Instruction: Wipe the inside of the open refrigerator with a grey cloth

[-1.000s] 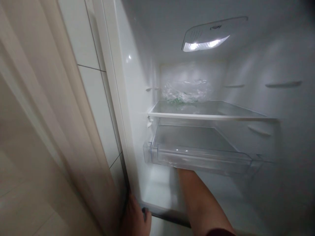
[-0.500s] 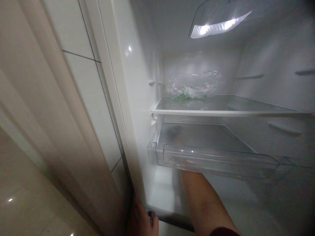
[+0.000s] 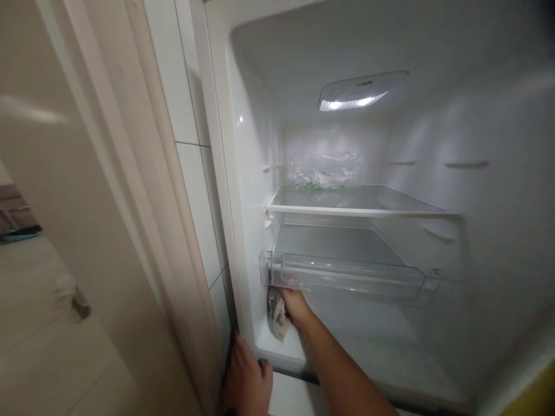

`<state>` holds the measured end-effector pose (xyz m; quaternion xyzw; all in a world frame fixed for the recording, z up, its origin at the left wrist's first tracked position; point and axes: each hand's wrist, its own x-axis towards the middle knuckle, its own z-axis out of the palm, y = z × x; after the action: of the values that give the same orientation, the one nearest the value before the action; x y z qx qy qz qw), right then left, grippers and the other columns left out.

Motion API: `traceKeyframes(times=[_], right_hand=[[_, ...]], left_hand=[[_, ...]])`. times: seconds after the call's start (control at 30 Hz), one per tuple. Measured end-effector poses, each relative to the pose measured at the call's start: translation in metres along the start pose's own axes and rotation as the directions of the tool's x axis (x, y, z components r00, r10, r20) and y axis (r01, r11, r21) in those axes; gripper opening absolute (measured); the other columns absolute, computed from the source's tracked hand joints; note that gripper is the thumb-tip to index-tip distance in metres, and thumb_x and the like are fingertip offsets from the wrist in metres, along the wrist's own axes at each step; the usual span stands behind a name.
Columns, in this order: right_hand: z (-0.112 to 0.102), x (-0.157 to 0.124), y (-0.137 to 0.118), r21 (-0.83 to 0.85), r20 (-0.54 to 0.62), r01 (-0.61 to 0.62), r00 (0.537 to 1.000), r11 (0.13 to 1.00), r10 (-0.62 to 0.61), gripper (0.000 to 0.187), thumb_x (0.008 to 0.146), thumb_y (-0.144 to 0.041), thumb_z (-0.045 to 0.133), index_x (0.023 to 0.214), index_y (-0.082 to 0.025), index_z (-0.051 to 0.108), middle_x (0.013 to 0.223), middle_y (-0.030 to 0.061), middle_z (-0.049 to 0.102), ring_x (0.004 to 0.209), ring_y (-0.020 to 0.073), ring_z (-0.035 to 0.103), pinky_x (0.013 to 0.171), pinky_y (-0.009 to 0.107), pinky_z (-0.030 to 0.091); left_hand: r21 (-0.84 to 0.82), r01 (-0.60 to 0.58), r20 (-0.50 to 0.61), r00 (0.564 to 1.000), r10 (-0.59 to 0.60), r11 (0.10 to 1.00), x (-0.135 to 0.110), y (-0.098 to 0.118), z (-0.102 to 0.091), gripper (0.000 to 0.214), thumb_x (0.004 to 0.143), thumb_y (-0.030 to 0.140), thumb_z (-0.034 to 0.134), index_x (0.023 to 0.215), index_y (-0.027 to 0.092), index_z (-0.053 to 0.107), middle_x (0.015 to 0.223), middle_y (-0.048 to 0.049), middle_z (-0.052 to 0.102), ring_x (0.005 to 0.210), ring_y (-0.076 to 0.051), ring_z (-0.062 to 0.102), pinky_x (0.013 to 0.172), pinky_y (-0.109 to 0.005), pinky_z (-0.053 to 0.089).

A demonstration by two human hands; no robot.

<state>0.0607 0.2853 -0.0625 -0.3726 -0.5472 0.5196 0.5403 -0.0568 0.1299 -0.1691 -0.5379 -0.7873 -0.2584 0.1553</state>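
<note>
Holding a packet (image 3: 278, 323): right hand (image 3: 297, 305), clasped on it, fingers partly hidden. Packet wrapped, contents pale and dark, tilted; located at the lower left of the open refrigerator (image 3: 248, 231), near its left inner wall, upper part seen behind the clear tray (image 3: 351, 275).

Left hand (image 3: 249, 375): at the lower left outer edge of the refrigerator, thumb apart from the fingers; whether it grips the edge cannot be told.

Clear tray: one, plastic-fronted, above the right forearm (image 3: 338, 364).

Shelf (image 3: 373, 201): one, flat, white front edge, above the clear tray.

Plastic bag (image 3: 327, 171): one, crumpled, transparent, green marks at lower left; rests at the back of the shelf.

Lamp (image 3: 353, 103): one, lit, set at the top of the interior.

Tiled wall (image 3: 191, 190): pale, dark joints, beside the refrigerator.

Wooden frame (image 3: 130, 150): light beige, left of the tiles.

Yellow patch (image 3: 537, 393): lower right corner, blurred, unidentified.
</note>
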Motion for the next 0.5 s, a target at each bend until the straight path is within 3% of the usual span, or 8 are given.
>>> traceKeyframes(times=[0.07,0.13,0.2,0.27,0.37,0.5], right_hand=[[-0.001,-0.024,0.002,0.103,-0.001,-0.022,1.000,0.994,0.022,0.059,0.079,-0.062,0.079,0.124,-0.029,0.062,0.119,0.0062,0.078,0.117,0.0295,0.072,0.106,0.048,0.056],[0.000,-0.048,0.002,0.155,0.060,-0.048,0.997,0.987,0.039,0.055,0.079,-0.053,0.080,0.122,-0.030,0.057,0.117,0.0029,0.077,0.111,0.0271,0.073,0.106,0.047,0.056],[0.002,-0.067,0.000,0.124,0.115,-0.022,0.993,0.992,0.007,0.042,0.083,-0.046,0.076,0.116,-0.030,0.057,0.114,0.0011,0.076,0.108,0.0255,0.072,0.107,0.046,0.055],[0.006,-0.074,-0.001,0.054,0.098,0.029,0.995,0.998,-0.034,0.034,0.084,-0.041,0.073,0.112,-0.029,0.059,0.110,0.0007,0.076,0.109,0.0258,0.071,0.109,0.045,0.053],[0.010,-0.060,0.004,-0.017,-0.022,0.054,0.998,0.998,-0.054,0.037,0.083,-0.040,0.069,0.117,-0.029,0.061,0.115,0.0030,0.076,0.114,0.0276,0.070,0.114,0.048,0.051],[0.011,-0.010,0.010,-0.050,-0.183,0.081,0.979,0.995,-0.089,0.042,0.078,-0.050,0.072,0.112,-0.025,0.071,0.116,0.0087,0.078,0.127,0.0309,0.066,0.123,0.052,0.041]], left_hand=[[-0.003,-0.016,0.010,1.000,0.016,1.000,0.001,0.000,-0.003,0.073,0.095,0.022,0.046,0.157,-0.015,0.029,0.145,-0.0358,0.061,0.126,-0.038,0.069,0.098,-0.043,0.059],[-0.009,-0.028,0.024,0.999,0.028,1.000,0.002,-0.001,-0.006,0.075,0.095,0.023,0.047,0.158,-0.013,0.027,0.146,-0.0346,0.061,0.127,-0.037,0.069,0.099,-0.041,0.059],[-0.016,-0.028,0.032,0.999,0.029,0.999,0.003,-0.001,-0.008,0.077,0.095,0.024,0.048,0.160,-0.012,0.024,0.146,-0.0333,0.061,0.128,-0.035,0.069,0.101,-0.040,0.058],[-0.017,-0.033,0.034,0.999,0.034,0.999,0.004,-0.001,-0.009,0.078,0.095,0.024,0.049,0.160,-0.012,0.023,0.146,-0.0338,0.061,0.129,-0.036,0.068,0.103,-0.040,0.057],[0.000,-0.057,0.031,0.998,0.057,0.998,0.004,-0.001,-0.008,0.077,0.096,0.024,0.048,0.158,-0.014,0.024,0.146,-0.0353,0.060,0.129,-0.036,0.068,0.103,-0.040,0.057],[0.055,-0.040,-0.003,0.999,0.040,0.998,0.002,-0.001,-0.003,0.073,0.095,0.023,0.046,0.155,-0.016,0.031,0.140,-0.0348,0.065,0.123,-0.036,0.071,0.099,-0.041,0.059]])
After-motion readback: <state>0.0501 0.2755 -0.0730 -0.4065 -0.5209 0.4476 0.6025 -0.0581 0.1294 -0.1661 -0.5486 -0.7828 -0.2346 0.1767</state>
